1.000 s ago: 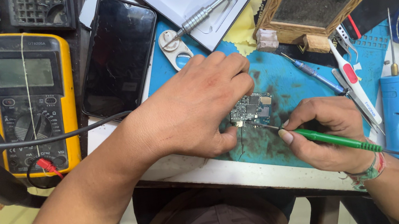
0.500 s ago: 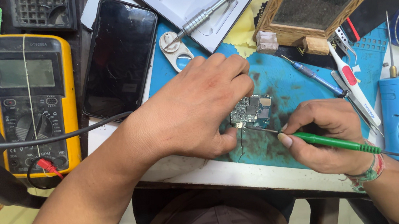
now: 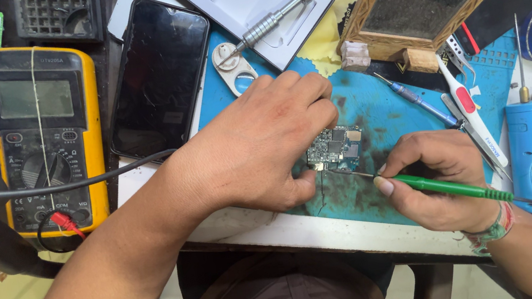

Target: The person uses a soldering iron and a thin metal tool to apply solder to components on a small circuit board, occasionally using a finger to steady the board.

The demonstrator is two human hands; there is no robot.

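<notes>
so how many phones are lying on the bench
1 for sure: the black phone lies face up between the yellow multimeter and the blue mat. Others may be hidden at the right edge.

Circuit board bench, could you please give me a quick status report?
Left hand pinning the small circuit board on the blue mat. Right hand holds green-handled tool, tip at board's edge. Nothing in the way.

the worktop (image 3: 334, 230) carries a blue mat (image 3: 387, 110) under the left hand (image 3: 265, 146), a yellow multimeter (image 3: 46, 133) and dark phone (image 3: 160, 74) beyond it.

one circuit board (image 3: 334, 147), one green tool (image 3: 451, 188), one phone (image 3: 160, 77), one multimeter (image 3: 46, 136), two hands
</notes>
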